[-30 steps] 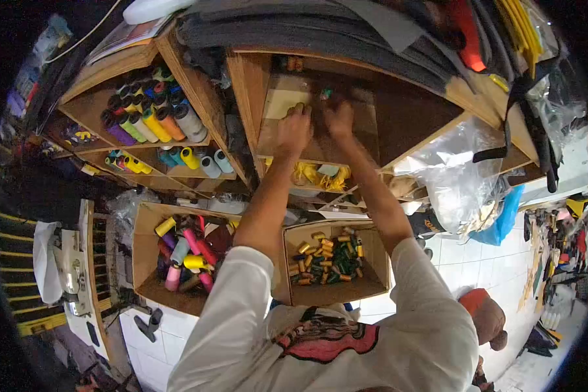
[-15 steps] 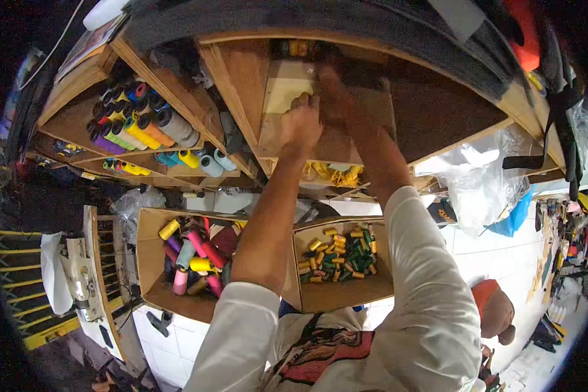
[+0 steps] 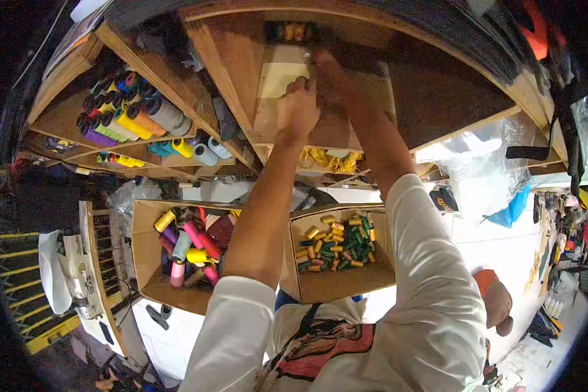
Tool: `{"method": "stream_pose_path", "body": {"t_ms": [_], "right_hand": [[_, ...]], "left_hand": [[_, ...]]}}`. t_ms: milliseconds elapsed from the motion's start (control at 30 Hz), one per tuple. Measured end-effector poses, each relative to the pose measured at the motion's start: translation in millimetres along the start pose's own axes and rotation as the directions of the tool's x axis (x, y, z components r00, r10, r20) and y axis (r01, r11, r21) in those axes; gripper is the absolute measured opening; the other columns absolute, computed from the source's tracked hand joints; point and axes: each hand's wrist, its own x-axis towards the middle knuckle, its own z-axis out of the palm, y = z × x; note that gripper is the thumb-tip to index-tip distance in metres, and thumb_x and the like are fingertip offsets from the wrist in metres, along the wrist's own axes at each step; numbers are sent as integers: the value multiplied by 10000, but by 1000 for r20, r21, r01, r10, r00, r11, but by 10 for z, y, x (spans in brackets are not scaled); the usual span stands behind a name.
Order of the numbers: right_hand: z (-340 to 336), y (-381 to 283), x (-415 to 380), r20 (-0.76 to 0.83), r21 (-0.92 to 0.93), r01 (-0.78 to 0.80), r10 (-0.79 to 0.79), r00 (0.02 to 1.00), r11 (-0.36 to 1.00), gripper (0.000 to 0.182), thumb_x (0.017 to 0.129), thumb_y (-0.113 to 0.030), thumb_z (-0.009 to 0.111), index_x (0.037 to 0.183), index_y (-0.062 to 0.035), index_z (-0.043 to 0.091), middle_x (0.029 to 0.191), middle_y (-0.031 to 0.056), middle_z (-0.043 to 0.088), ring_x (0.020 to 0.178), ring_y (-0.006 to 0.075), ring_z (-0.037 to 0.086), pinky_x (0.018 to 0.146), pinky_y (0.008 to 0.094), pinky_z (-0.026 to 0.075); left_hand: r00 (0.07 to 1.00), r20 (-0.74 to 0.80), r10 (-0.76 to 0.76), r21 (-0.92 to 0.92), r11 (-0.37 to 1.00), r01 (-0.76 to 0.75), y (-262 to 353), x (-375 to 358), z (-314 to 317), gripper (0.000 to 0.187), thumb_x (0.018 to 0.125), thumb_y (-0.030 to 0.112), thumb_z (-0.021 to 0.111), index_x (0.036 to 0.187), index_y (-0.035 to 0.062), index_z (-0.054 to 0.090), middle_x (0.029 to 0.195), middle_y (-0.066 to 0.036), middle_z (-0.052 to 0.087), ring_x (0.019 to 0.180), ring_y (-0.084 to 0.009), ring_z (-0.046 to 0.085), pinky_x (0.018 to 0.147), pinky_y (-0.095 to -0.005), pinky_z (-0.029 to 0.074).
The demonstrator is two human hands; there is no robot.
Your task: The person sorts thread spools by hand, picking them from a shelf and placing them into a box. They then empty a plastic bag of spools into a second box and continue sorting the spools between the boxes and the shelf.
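Note:
My left hand point(image 3: 298, 108) rests low in the wooden shelf compartment point(image 3: 366, 147), its fingers curled. What they hold, if anything, is hidden. Farther in, my right hand point(image 3: 328, 68) reaches toward the back; shadow and blur hide its fingers. Close to it, a short row of small thread spools point(image 3: 294, 31), some golden and some dark, stands against the back. A pale board or panel point(image 3: 277, 73) lies between the spools and my left hand.
Below my arms, one cardboard box point(image 3: 176, 297) holds large colourful thread cones; another box point(image 3: 340, 287) holds small gold and green spools. More cones point(image 3: 137, 111) fill the left shelf. Yellow material point(image 3: 330, 159) sits under the compartment. A clear plastic bag point(image 3: 473, 163) hangs at right.
The view has shifted slightly, so more of the spool row at the back shows. Both hands stay in nearly the same place inside the compartment.

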Motion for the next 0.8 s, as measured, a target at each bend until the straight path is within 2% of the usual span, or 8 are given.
{"method": "stream_pose_path", "body": {"t_ms": [133, 300, 467, 500, 567, 700, 733, 800], "right_hand": [[-51, -3, -73, 17, 53, 9, -10, 1000, 999, 271, 953, -127, 518, 1183, 6, 571, 1105, 144, 612, 1014, 201, 580, 862, 302, 467], [-330, -114, -565, -29, 294, 74, -69, 997, 953, 271, 959, -93, 506, 1207, 3, 559, 1150, 138, 607, 1020, 183, 578, 845, 284, 468], [-1492, -633, -2381, -157, 550, 30, 68, 985, 835, 220, 915, -66, 573, 1130, -20, 585, 1017, 147, 643, 916, 227, 622, 825, 349, 489], [-1632, -566, -2780, -150, 562, -8, 112, 982, 827, 209, 921, -72, 567, 1123, -23, 586, 983, 135, 646, 892, 223, 625, 806, 345, 492], [-1873, -367, -3659, -111, 489, -155, 238, 965, 858, 180, 946, -73, 539, 1101, 7, 581, 927, 88, 625, 842, 136, 594, 762, 268, 475], [-2457, 133, -5044, 274, 194, -512, 455, 847, 837, 295, 870, -36, 599, 1161, -7, 557, 988, 187, 637, 846, 295, 620, 743, 361, 502], [-2501, 178, -5275, 226, 153, -523, 485, 845, 839, 378, 834, -41, 633, 1199, -1, 544, 1011, 190, 644, 887, 326, 638, 759, 387, 507], [-2505, 596, -5843, 409, -87, -566, 548, 730, 820, 424, 828, -73, 655, 1231, -9, 538, 1059, 200, 642, 938, 337, 644, 790, 395, 507]], "left_hand": [[981, -194, 27, 34, 999, -21, 10, -19, -39, 401, 854, 207, 611, 1224, 61, 561, 1082, -151, 619, 936, -276, 634, 676, -377, 579], [993, -115, -1, -14, 1000, -1, 3, -13, -37, 328, 871, 183, 595, 1159, 26, 585, 1086, -172, 615, 877, -287, 652, 667, -394, 573], [979, -186, 79, -139, 985, -106, -19, -87, 5, 292, 875, 148, 603, 1142, 29, 592, 958, -164, 650, 820, -315, 658, 701, -438, 547], [976, -202, 86, -309, 940, -146, 34, -345, -9, 286, 871, 138, 607, 1137, 30, 596, 953, -158, 650, 809, -311, 658, 696, -427, 543], [949, -312, 50, -608, 757, -239, 195, -642, -235, 276, 863, 119, 615, 1125, 34, 603, 941, -148, 650, 786, -302, 659, 688, -407, 536], [986, -94, -141, -769, 639, 18, 737, -1972, -198, 179, 869, 73, 604, 1046, 80, 632, 898, -95, 648, 736, -207, 656, 631, -340, 528], [974, -226, -36, -757, 635, -152, 867, -2297, -34, 205, 878, 71, 604, 1082, 91, 608, 883, -88, 643, 690, -189, 646, 586, -344, 514], [952, 282, 117, -861, 470, 197, 1224, -3082, 364, 232, 913, 107, 565, 1141, 63, 573, 952, -129, 617, 785, -235, 629, 682, -374, 496]]}}
